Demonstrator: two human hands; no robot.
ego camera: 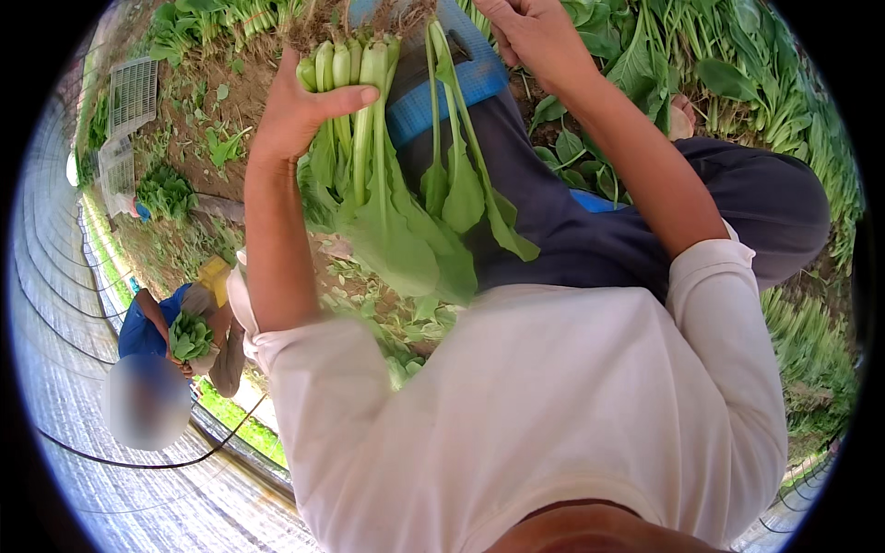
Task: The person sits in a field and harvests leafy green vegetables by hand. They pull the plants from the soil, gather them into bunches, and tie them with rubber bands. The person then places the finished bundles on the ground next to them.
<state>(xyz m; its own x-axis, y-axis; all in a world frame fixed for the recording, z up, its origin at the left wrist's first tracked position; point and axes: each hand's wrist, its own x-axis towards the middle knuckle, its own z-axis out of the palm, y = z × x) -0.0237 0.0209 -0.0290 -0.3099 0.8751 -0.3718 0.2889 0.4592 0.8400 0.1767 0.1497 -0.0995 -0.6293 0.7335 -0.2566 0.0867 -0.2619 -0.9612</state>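
My left hand [304,114] grips a bunch of leafy greens [373,69], its thumb laid across the pale stems. The brown roots [325,24] point to the top of the view, and the broad leaves spread towards my lap. A few thinner stems [453,104] with leaves lie just right of the bunch, over my trouser leg; what holds them is not clear. My right hand [529,38] is at the top edge, apart from the bunch. Its fingers are curled and partly cut off, so I cannot tell whether it holds anything. A blue band [449,90] crosses my leg behind the greens.
Heaps of greens [747,76] lie on the soil at right; tied bunches [242,17] are at upper left. Plastic crates [133,97] stand far left. Another person [155,318] holds greens at lower left, near a yellow object [215,276]. Loose leaves litter the soil.
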